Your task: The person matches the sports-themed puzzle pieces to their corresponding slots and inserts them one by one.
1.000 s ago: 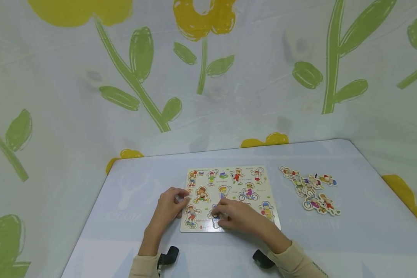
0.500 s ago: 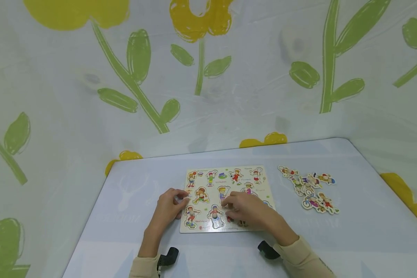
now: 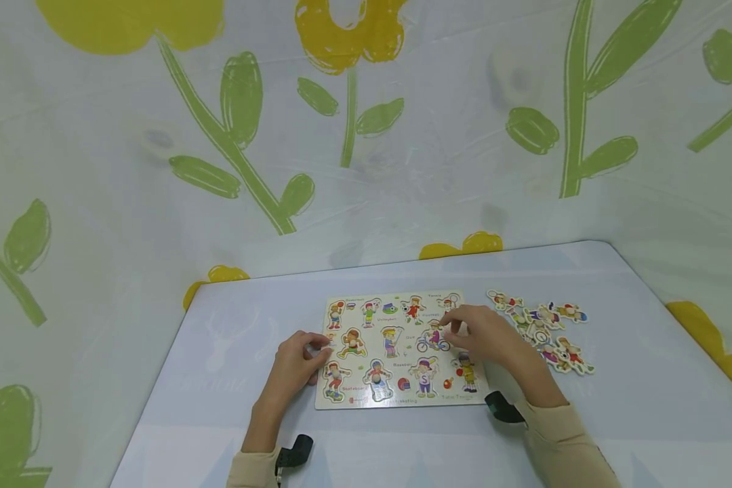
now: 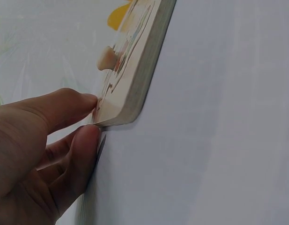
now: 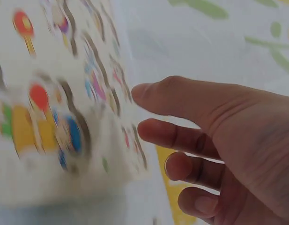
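A wooden peg puzzle board (image 3: 405, 373) printed with sports figures lies flat on the table. My left hand (image 3: 297, 359) pinches the board's left edge between thumb and finger. In the left wrist view, a small wooden knob (image 4: 107, 59) stands up from the board near that edge. A figure piece (image 3: 378, 381) sits in the board's front row, with a skateboard figure (image 3: 334, 381) to its left. Over the board's right side hovers my right hand (image 3: 484, 332), its fingers loosely bent and nothing between them. That hand partly covers the tennis figure's spot.
Several loose figure pieces (image 3: 539, 325) lie in an overlapping heap right of the board. The pale table (image 3: 268, 298) ends at a fabric backdrop (image 3: 439, 176) printed with flowers. Black wrist cameras (image 3: 295, 451) are strapped on both wrists.
My right hand has left the figure piece in the front row and moved right and away across the board towards the loose pieces. My left hand stays at the left edge.
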{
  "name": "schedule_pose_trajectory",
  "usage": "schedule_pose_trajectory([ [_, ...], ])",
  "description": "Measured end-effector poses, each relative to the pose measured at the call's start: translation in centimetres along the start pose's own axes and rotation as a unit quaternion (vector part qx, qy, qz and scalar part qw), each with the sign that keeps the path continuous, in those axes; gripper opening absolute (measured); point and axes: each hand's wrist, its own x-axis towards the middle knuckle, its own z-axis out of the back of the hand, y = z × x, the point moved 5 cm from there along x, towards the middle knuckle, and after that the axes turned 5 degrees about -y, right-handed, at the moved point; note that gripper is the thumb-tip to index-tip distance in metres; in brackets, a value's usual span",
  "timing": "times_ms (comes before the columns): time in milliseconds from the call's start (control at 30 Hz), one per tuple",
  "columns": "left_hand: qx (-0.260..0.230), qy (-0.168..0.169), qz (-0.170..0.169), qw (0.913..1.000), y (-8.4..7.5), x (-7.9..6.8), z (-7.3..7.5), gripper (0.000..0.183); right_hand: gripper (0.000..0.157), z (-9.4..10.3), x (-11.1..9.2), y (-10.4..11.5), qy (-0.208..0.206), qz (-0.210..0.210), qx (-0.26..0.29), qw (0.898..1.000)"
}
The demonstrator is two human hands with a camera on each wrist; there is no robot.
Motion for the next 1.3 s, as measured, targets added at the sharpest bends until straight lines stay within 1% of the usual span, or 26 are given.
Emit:
schedule_pose_trajectory([
  [133, 0.003, -0.001, -0.005, 1.0, 0.1, 0.1, 0.0, 0.021, 0.024, 1.6, -0.4, -2.9, -0.013, -0.035, -0.005, 0.999],
  [300, 0.002, 0.0, -0.001, 1.0, 0.1, 0.0, -0.1, 0.022, 0.026, 3.2, -1.1, -5.6, -0.031, -0.073, -0.013, 0.997],
  [500, 0.002, -0.001, 0.0, 1.0, 0.2, 0.1, -0.1, 0.022, 0.029, 4.3, -2.2, -7.9, -0.041, -0.104, 0.007, 0.994],
  [600, 0.003, -0.003, 0.003, 1.0, 0.3, 0.0, -0.2, 0.022, 0.031, 4.6, -2.6, -8.9, -0.044, -0.12, 0.005, 0.992],
  [700, 0.005, -0.003, 0.003, 1.0, 0.2, 0.0, -0.2, 0.022, 0.031, 4.8, -2.7, -9.6, -0.044, -0.13, 0.0, 0.991],
  [933, 0.005, -0.005, 0.002, 1.0, 0.2, 0.0, -0.2, 0.021, 0.024, 4.9, -3.0, -10.5, -0.031, -0.147, -0.002, 0.989],
  [1300, 0.002, -0.007, -0.002, 1.0, 0.2, 0.0, -0.2, 0.02, 0.024, 5.1, -3.3, -10.6, -0.031, -0.139, -0.014, 0.99],
])
